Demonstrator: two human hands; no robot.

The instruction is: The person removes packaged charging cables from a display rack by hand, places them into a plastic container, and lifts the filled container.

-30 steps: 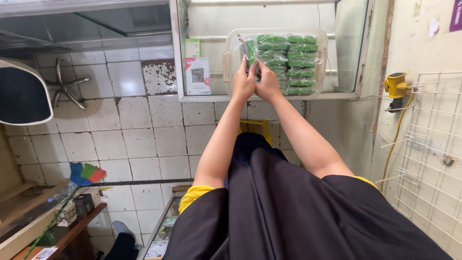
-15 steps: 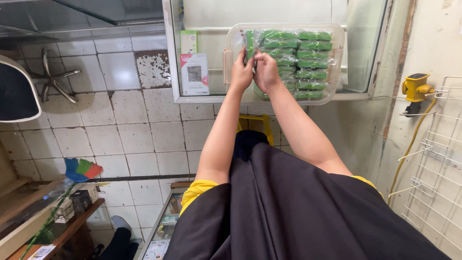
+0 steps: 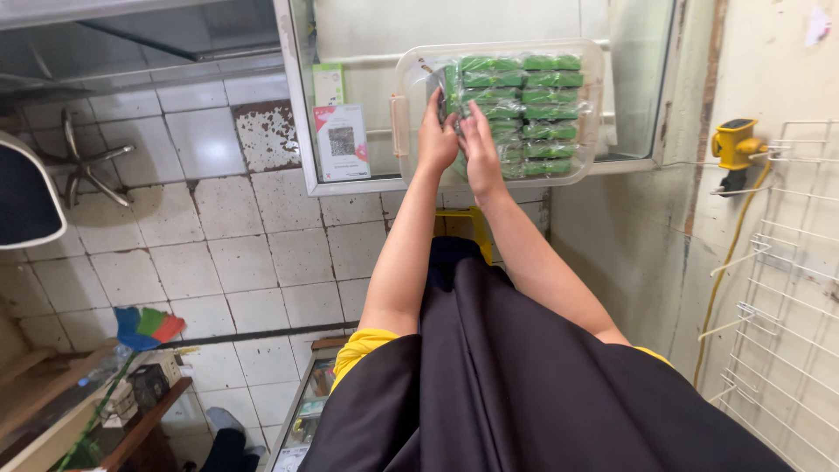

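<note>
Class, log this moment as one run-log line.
left hand: on green packets | right hand: beside it, on packets | clear plastic bin: rows filled | wire rack: right

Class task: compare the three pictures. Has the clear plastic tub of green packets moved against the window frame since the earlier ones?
Cannot tell. The clear tub sits the same against the window frame and the small card beside it; the whole view shifts together, which suggests camera motion.

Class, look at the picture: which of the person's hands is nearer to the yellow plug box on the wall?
Right. The right hand is in the clear tub, on the side towards the yellow plug box; the left hand is beside it, farther from the box.
</note>
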